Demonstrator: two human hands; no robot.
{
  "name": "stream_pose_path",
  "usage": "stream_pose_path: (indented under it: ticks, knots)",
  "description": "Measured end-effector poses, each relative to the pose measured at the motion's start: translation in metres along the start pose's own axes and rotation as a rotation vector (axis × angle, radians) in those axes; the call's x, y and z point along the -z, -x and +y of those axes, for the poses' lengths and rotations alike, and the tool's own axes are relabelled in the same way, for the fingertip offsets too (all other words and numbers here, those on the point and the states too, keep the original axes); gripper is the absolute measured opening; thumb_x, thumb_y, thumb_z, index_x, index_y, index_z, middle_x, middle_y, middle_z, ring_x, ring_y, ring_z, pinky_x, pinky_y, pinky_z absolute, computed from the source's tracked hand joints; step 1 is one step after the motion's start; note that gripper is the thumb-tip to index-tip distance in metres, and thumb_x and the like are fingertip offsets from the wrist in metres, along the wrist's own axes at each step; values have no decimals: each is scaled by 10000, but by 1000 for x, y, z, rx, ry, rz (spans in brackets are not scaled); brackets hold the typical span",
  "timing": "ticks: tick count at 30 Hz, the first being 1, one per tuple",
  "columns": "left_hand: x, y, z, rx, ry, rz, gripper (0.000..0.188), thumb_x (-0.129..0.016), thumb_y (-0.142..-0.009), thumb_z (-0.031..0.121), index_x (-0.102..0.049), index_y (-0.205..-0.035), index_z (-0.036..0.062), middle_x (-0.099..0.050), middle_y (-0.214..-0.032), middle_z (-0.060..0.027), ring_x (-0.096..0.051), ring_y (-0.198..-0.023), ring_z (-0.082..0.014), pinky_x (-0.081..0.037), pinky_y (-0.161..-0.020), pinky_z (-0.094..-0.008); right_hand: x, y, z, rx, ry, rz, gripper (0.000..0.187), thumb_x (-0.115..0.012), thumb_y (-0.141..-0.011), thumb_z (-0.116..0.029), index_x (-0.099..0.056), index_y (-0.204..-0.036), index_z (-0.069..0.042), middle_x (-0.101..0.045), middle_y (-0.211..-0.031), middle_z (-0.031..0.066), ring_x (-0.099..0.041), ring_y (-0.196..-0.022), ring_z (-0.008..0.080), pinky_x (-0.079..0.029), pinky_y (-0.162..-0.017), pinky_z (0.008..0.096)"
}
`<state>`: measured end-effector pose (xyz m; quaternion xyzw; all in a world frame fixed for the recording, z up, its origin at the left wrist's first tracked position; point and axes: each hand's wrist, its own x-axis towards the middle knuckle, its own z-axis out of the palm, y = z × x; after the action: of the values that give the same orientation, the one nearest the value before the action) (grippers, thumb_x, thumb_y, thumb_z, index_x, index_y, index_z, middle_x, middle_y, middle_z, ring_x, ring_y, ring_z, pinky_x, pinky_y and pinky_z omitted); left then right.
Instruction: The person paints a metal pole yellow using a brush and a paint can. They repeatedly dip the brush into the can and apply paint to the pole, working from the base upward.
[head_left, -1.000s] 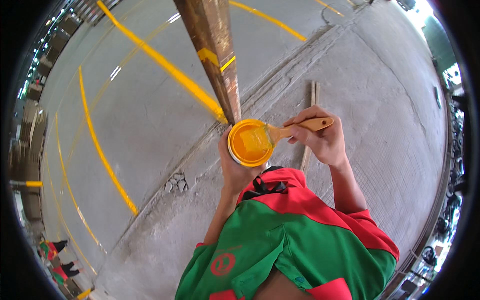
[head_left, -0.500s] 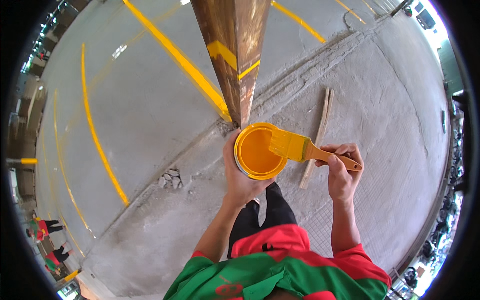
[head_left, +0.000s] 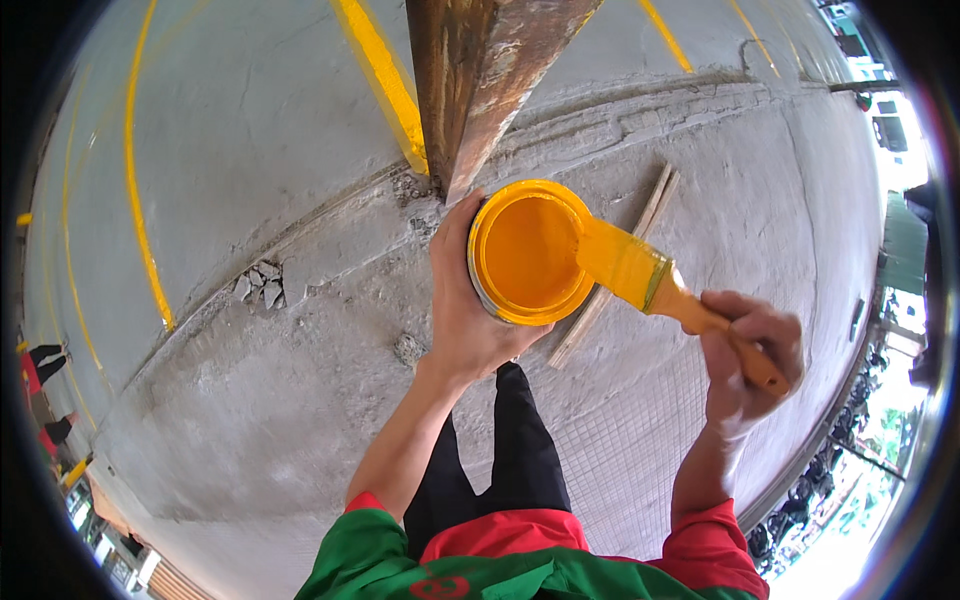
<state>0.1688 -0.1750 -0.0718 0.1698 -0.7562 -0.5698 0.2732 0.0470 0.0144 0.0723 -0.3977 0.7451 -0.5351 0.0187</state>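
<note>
The left hand (head_left: 468,318) is holding, from the left and near side, a round, yellow-rimmed can (head_left: 535,187) of orange-yellow paint (head_left: 525,252). The right hand (head_left: 752,352) is gripping the light-brown wooden handle (head_left: 695,308) of a wide, flat paintbrush (head_left: 655,283), to the can's right. The yellow-coated bristles (head_left: 620,262) are lying between both hands, their tip overlapping the can's right side; whether they are touching it, I cannot tell.

Open can (head_left: 536,187) of yellow-orange paint (head_left: 530,255), flat brush (head_left: 643,275) at its right.
The round can stands mouth-up, rim smeared yellow; the brush's paint-coated bristles overlap the rim's right edge, contact unclear, its wooden handle slanting away rightward.
</note>
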Motion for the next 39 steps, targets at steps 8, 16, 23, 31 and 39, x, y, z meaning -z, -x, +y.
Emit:
stream_pose_path:
  ticks: [8,16,23,31,39]
  knots:
    - [-8,-13,7,-6,54,61,1251,-989,-595,109,-194,-1559,57,-415,-1524,-157,-478,-1409,-290,-394,-1195,-455,16,-25,11,407,240,-523,228,-860,-733,4,-743,-917,-61,-766,-1008,122,-754,-948,341,-648,-775,366]
    - [-16,-9,3,14,166,125,1224,-1016,-590,250,-269,-1539,55,-425,-1462,-150,-473,-1375,-297,-392,-1172,-419,39,-28,16,274,31,-357,230,-827,-738,22,-740,-938,-50,-772,-997,147,-768,-918,297,-637,-747,342]
    - [-14,-5,13,-30,190,164,1211,-1000,-600,167,-240,-1536,50,-460,-1456,-147,-498,-1367,-279,-402,-1168,-415,-25,-5,52,-7,-559,177,283,-797,-833,-77,-599,-1023,-11,-720,-1077,273,-759,-864,313,-639,-754,387]
    - [19,25,27,55,-74,186,1216,-983,-617,117,-194,-1540,43,-489,-1443,-155,-531,-1338,-267,-410,-1152,-422,-109,-18,55,54,-1053,601,271,-741,-909,-47,-528,-1074,-23,-657,-1203,305,-731,-967,335,-637,-785,389]
    - [94,77,33,52,-107,8,1286,-996,-613,127,-143,-1572,47,-461,-1469,-165,-543,-1330,-284,-453,-1111,-446,-181,-43,44,193,-1232,857,211,-692,-940,-1,-540,-1079,-46,-658,-1227,303,-706,-1085,350,-638,-884,442]
